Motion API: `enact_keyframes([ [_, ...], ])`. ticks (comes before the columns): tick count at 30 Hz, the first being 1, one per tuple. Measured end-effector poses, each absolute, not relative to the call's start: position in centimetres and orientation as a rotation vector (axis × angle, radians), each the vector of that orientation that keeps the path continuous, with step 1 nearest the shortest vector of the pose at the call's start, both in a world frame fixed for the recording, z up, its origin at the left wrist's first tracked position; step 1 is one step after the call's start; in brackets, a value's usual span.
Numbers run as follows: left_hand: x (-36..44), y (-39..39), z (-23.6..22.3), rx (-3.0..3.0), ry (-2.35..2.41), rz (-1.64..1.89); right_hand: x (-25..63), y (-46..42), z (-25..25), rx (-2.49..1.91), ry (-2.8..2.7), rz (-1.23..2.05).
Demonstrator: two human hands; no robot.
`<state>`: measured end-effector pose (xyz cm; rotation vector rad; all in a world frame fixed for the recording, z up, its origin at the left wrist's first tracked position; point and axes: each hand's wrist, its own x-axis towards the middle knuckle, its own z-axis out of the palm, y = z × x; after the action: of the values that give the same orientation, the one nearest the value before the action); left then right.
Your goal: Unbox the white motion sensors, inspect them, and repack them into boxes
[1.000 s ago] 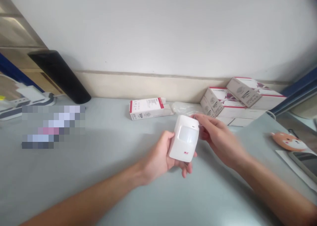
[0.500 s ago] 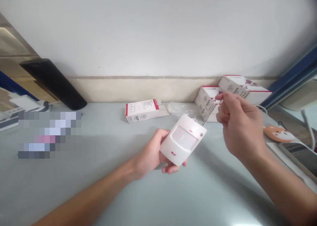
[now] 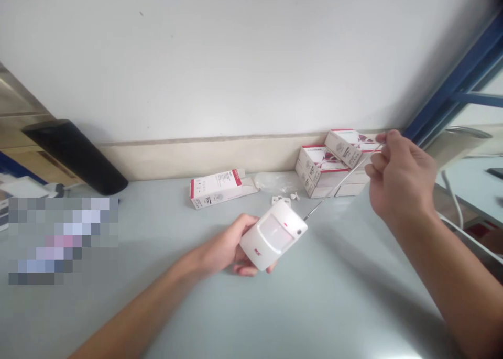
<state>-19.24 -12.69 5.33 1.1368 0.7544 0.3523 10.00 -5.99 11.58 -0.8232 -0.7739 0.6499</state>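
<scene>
Across the left hand (image 3: 236,249) lies the gripped sensor (image 3: 272,237); right hand (image 3: 401,175) pinches its antenna (image 3: 334,187).

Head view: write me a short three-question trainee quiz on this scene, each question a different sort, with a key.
1. True or false: the right hand grips one end of the metal rod, whose other end meets the white device.
2. What lies between the single open box and the stacked boxes? A) a screwdriver B) a clear plastic bag C) a pair of scissors
3. Fill in: the white device, held in the left hand, bears a small logo coloured ____.

Key: 1 true; 2 B; 3 pinkish red
</scene>
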Motion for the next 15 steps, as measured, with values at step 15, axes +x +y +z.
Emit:
enact_keyframes([
  [15, -18.2, -14.3, 7.6, 1.221, 0.744, 0.349, 15.1, -4.5, 12.7, -0.866, -0.724, 0.763],
])
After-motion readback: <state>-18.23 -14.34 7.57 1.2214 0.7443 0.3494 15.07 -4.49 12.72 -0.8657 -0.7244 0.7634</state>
